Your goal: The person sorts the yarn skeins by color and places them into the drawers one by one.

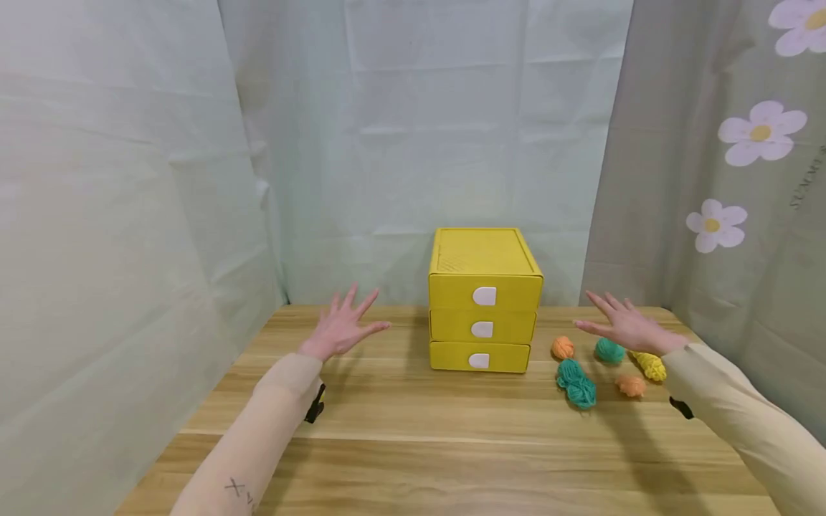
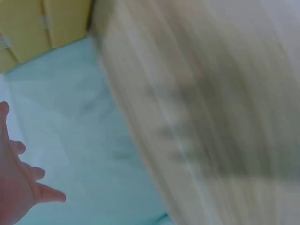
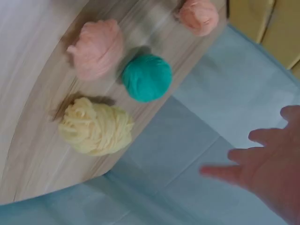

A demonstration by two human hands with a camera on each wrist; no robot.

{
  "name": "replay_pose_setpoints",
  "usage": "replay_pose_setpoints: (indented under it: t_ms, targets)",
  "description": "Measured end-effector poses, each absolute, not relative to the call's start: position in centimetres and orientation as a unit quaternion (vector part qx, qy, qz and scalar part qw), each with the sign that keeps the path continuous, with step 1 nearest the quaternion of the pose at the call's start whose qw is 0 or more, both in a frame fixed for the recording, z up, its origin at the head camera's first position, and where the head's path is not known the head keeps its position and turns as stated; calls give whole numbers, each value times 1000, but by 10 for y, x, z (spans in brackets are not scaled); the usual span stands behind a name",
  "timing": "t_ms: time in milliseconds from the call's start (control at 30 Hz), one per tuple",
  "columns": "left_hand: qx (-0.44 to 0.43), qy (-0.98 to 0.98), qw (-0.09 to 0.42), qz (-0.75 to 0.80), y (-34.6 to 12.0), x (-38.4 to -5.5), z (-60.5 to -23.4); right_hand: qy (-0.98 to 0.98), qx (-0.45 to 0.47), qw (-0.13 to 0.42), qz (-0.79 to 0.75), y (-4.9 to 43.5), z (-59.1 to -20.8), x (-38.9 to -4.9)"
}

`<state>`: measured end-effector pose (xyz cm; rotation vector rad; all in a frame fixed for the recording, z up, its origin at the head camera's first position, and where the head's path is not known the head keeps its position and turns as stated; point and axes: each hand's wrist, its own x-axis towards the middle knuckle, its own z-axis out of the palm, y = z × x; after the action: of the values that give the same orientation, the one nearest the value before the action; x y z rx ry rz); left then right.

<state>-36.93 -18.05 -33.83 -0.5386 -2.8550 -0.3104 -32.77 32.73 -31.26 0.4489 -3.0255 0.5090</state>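
Left hand (image 1: 338, 332), right hand (image 1: 629, 330): fingers spread, empty. Yarn balls (image 1: 609, 350) loose beside closed yellow drawers (image 1: 461, 326); handling apparently unstarted.

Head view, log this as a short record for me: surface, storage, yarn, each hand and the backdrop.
Surface: wooden table
Storage: yellow drawer unit, its three drawers looking closed
Yarn, right of the unit: orange ball, orange bundle, teal ball, teal bundle, yellow bundle
Left side: left hand, fingers spread, holding nothing
Right side: right hand, fingers spread, holding nothing
Backdrop: pale cloth, with printed flowers at right
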Motion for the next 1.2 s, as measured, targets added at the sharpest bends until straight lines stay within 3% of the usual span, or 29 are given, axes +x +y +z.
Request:
replay_pose_setpoints:
  t_ms: [333,667,900,1200]
  targets:
    - [-223,-952,114,-179,-168,-373,-310,-955,167,58,240,316,-306,-327]
    - [-245,-931,93,-255,-160,-376,-296,-865,196,51,460,306,-295,-323]
    - [-268,-905,104,-315,-150,-379,-284,-821,230,73,517,300,-287,-320]
    - [-263,-841,37,-471,-134,-383,-274,-770,233,77,589,278,-279,-317]
